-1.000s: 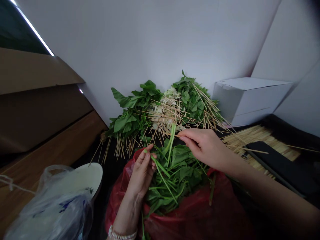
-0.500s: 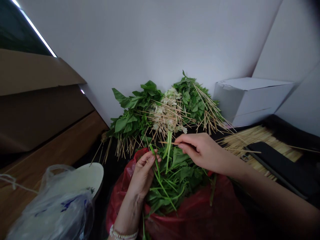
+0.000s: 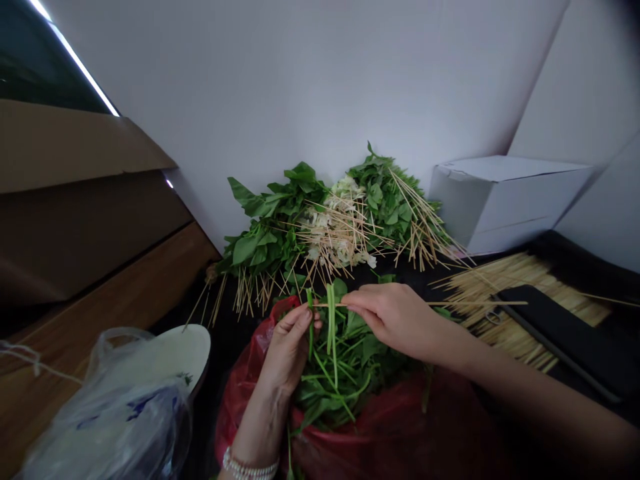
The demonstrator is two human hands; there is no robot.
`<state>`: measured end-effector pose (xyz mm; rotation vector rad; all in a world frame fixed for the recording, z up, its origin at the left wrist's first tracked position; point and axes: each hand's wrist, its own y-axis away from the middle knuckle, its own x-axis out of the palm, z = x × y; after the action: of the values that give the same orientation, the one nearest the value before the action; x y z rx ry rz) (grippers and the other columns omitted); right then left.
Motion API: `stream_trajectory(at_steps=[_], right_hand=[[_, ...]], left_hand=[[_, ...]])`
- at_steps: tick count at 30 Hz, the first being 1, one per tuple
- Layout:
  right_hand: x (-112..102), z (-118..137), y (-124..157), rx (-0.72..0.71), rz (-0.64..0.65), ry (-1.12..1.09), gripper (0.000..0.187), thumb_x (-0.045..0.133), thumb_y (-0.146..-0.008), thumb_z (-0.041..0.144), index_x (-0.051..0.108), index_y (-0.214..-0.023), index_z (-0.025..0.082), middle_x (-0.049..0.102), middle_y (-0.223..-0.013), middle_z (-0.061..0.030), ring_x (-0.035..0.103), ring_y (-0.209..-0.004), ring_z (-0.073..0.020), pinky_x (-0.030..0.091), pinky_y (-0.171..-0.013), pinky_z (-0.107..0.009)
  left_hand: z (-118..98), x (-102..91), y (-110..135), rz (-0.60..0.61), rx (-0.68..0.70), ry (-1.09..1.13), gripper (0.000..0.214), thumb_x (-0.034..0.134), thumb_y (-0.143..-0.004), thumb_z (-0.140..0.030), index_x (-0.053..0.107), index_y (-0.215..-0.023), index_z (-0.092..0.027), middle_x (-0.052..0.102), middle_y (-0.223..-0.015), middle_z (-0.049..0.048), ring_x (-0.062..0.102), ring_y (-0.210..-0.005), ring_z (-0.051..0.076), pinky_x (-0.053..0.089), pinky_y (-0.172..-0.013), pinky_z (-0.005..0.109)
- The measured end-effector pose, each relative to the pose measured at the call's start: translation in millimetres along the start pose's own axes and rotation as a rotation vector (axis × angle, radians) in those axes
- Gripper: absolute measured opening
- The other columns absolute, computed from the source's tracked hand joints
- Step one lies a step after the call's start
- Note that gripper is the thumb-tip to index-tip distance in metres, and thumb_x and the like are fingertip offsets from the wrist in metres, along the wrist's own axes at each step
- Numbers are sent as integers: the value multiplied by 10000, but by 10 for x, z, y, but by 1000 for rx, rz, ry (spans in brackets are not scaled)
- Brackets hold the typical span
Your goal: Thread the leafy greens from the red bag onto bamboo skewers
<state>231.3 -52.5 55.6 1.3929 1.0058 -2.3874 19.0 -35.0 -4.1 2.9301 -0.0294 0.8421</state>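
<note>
My right hand (image 3: 387, 313) pinches a thin wooden skewer (image 3: 475, 303) that runs level, its long end pointing right past the wrist. Pale green stems (image 3: 331, 320) hang from the skewer just left of my right fingertips. My left hand (image 3: 291, 337) is closed on another green stem (image 3: 310, 313), held upright at the skewer's left end. Whether the tip has gone through this stem I cannot tell. Beneath both hands, loose leafy greens (image 3: 360, 360) fill an open red plastic bag (image 3: 400, 427).
Skewered leafy greens (image 3: 265, 227) and skewered pale shredded vegetables (image 3: 340, 220) are heaped against the wall. More skewers (image 3: 465, 287) lie at right under a black phone (image 3: 560, 333), near a ring (image 3: 494, 317) and a white box (image 3: 515, 200). A white bowl (image 3: 193, 347) and clear plastic bag (image 3: 110, 413) stand left.
My right hand has moved slightly down and left, bringing the skewer's left end against the stem in my left hand. The hanging stems have come along with it.
</note>
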Motion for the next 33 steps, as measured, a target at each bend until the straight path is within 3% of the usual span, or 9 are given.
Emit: stream_trajectory(at_steps=[13,18,28,33], right_hand=[[27,51,0,-11,65,216,291,474,-897,96,704,-1037,206,700,-848,-28,600,-671,-152,289,-560,-294],[134,77,28,-48,38,261,303,480,-864,45,688,-1040,179,696,-860,-38,588,-664,-151,287,-560,-302],[333,30,45,-86,17,244,320,445,-899,48,656,-1115,156,691,-887,-52,617,-723,-177,352,-593,-309],[340,20,38,-102,-6,192,276,459,-922,86,665,-1083,174,689,-877,-42,613,-718,-176,359,-596,-307]], left_hand=[[-20,38,26,-47,-6,-27,334,955,-494,-221,807,-786,-154,771,-723,7,644,-604,62,530,-623,147],[-18,49,24,-44,-9,-25,328,962,-459,-216,805,-739,-148,769,-708,17,633,-599,67,519,-610,149],[53,39,44,53,3,-111,245,928,-558,-291,796,-728,-174,742,-685,12,653,-651,125,528,-701,246],[55,34,54,126,56,-230,265,881,-654,-352,811,-852,-190,766,-754,33,688,-738,163,521,-791,280]])
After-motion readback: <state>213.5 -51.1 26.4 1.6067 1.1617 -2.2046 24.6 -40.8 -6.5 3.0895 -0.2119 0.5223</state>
